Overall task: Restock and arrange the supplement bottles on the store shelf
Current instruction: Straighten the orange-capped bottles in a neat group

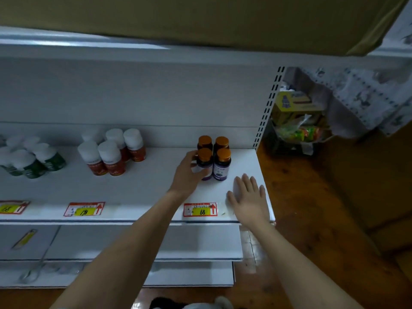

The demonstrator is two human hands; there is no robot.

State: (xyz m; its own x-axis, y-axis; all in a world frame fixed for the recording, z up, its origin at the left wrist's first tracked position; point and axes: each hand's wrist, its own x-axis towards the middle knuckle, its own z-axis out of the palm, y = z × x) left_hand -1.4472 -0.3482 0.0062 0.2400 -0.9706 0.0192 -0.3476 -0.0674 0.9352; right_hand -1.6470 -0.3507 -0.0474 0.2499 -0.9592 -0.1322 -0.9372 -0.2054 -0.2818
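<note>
Several dark bottles with orange caps and purple labels (221, 165) stand in a tight square at the right end of the white shelf (138, 188). My left hand (189, 172) grips the front-left bottle of that group, thumb across its label. My right hand (248, 198) hovers flat and open over the shelf's right front corner, holding nothing. Further left stand several white-capped bottles with red labels (111, 157) and, at the far left, several white-capped bottles with green labels (31, 161).
Price tags (200, 209) line the shelf's front edge. A yellow utility knife (24, 238) lies on the lower shelf. Right of the shelf upright are packaged goods (294, 121) and a wooden floor (323, 208). A cardboard box (200, 18) overhangs the top.
</note>
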